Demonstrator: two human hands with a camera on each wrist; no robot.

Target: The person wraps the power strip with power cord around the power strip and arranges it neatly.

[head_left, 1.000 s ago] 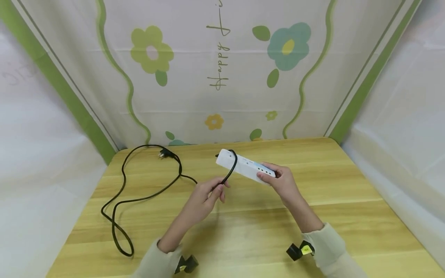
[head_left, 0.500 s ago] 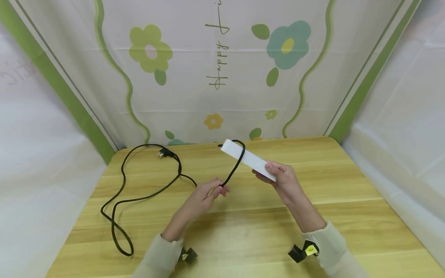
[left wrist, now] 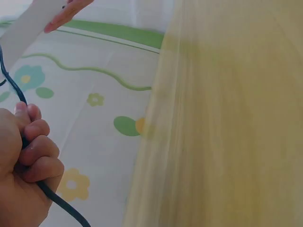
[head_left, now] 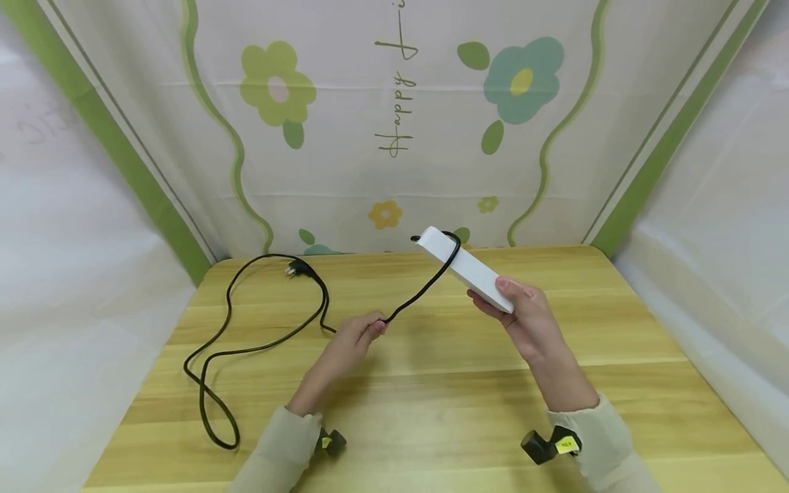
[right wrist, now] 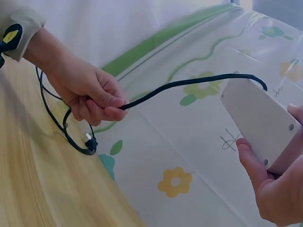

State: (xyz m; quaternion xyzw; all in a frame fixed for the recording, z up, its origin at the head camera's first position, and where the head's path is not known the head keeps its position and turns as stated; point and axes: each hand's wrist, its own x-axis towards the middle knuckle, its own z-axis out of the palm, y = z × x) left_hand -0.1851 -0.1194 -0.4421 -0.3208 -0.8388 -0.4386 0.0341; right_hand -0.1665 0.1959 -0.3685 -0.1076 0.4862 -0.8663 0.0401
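Note:
My right hand holds a white power strip by its near end, thumb on the plain face turned up. The strip is raised over the table and tilted, far end higher; its sockets are hidden. Its black cord loops across the strip's far end and runs down to my left hand. In the left wrist view, the fingers of that hand are curled round the cord. The right wrist view shows the cord bowed between the left hand and the strip.
The rest of the cord lies in a wide loose loop on the left of the wooden table. Its plug lies near the back edge. A flower-printed cloth stands behind the table, with white sheets at the sides.
My right hand has turned the power strip so its socket face no longer shows, and has lifted it up and right. More cord now spans between the strip and my left hand, whose fingers have closed tighter.

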